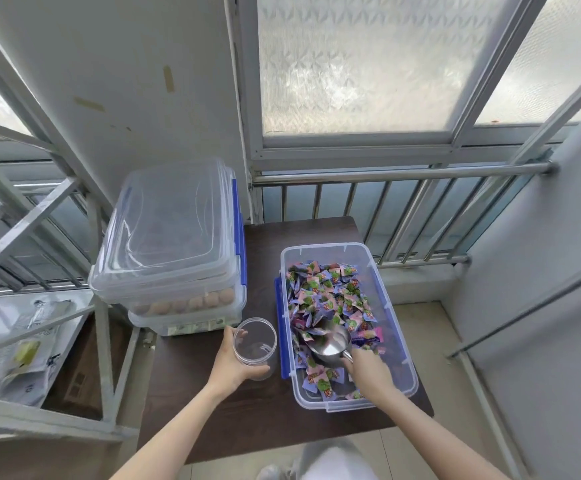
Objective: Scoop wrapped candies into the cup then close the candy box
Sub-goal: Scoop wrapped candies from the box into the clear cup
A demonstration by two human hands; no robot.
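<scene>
A small dark-brown table (213, 410) fills the middle of a narrow balcony corner, pale tiled floor showing at 5 o'clock. Behind it, at 12 o'clock, a frosted window (355, 64) sits above a steel railing (400, 174) with upright bars. White wall (109, 64) at 11 o'clock, a grey metal rack (40, 209) off at 9 o'clock with blurred packets on its shelf.

On the table's left, at 10 o'clock, a stack of clear lidded boxes (171, 244) with blue clips, round brownish pieces visible through the side of one of them. It crowds the table's left edge, just behind the cup.

Right of centre, the open candy box (382, 306), clear with blue latches, runs from 1 to 4 o'clock, its floor strewn with purple, pink and green wrapped candies (327, 292).

Right hand (368, 374) is down inside the box at its near end, fingers closed on the handle of a shiny metal scoop (330, 344), whose mouth is pushed in among the wrappers.

Left hand (230, 365) is wrapped round the clear plastic cup (255, 341), tilted toward the camera just left of the box; whether it rests on the table I cannot tell. A white blur shows at 6 o'clock.
</scene>
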